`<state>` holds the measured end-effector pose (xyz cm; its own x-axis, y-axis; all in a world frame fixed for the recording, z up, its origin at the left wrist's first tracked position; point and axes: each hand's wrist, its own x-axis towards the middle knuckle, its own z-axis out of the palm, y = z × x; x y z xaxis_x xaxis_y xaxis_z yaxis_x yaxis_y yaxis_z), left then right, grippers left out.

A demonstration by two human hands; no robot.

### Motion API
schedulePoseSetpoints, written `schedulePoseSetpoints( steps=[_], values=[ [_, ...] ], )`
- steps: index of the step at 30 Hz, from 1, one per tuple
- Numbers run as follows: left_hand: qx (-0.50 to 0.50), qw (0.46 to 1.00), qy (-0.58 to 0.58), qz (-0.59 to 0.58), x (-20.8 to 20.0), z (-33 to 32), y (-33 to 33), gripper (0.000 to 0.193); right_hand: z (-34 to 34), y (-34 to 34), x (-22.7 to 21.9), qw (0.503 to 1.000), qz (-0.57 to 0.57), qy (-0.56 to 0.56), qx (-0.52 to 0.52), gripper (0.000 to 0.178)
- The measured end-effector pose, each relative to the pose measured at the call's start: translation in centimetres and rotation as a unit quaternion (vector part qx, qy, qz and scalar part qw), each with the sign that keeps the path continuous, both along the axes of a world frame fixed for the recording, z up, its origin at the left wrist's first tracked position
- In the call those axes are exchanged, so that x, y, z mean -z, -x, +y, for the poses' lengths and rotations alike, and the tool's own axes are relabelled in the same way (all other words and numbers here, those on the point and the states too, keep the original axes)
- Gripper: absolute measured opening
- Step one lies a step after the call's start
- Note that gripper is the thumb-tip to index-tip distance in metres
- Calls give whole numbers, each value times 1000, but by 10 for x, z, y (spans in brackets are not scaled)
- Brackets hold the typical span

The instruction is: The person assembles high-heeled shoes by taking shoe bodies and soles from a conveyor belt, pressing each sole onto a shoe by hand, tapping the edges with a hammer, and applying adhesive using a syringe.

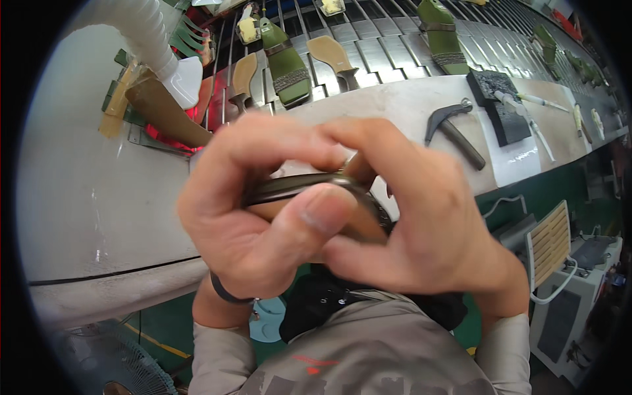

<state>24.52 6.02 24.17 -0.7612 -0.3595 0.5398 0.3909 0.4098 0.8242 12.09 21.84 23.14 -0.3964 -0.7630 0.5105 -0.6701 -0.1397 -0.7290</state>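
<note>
Close in front of my chest, both hands hold a curved shoe sole with a tan face and a dark, shiny edge. My left hand is closed on it, the thumb pressed along its near side and the index finger curled over the top. My right hand grips its other end, fingers bent round it. Both hands are slightly blurred, and the fingers hide much of the sole. Beyond the right hand a hammer lies on the pale worktable.
Behind the table runs a metal roller conveyor bearing green shoe lasts with straps and tan heeled soles. A black block and brushes lie at right. A white duct hose hangs at left, above a fan.
</note>
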Motion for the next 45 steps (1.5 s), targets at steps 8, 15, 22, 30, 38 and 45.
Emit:
schedulePoseSetpoints(
  steps=[8,15,22,30,38,45],
  values=[
    [98,874,-453,-149,129,-48,24,72,66,44,53,882,-447,78,126,46],
    [-37,959,-269,-84,115,-37,48,79,92,-54,142,813,-570,43,109,49],
    [42,997,8,-65,118,-46,52,91,22,-9,67,988,-60,-90,106,56],
    [79,994,-37,-62,124,-55,47,99,-11,0,19,977,205,-55,-16,49],
    [109,992,-25,-49,129,-63,48,110,-30,0,63,962,266,50,24,37],
    [105,993,0,-48,125,-66,46,107,-37,-1,72,954,291,67,38,37]
  ],
)
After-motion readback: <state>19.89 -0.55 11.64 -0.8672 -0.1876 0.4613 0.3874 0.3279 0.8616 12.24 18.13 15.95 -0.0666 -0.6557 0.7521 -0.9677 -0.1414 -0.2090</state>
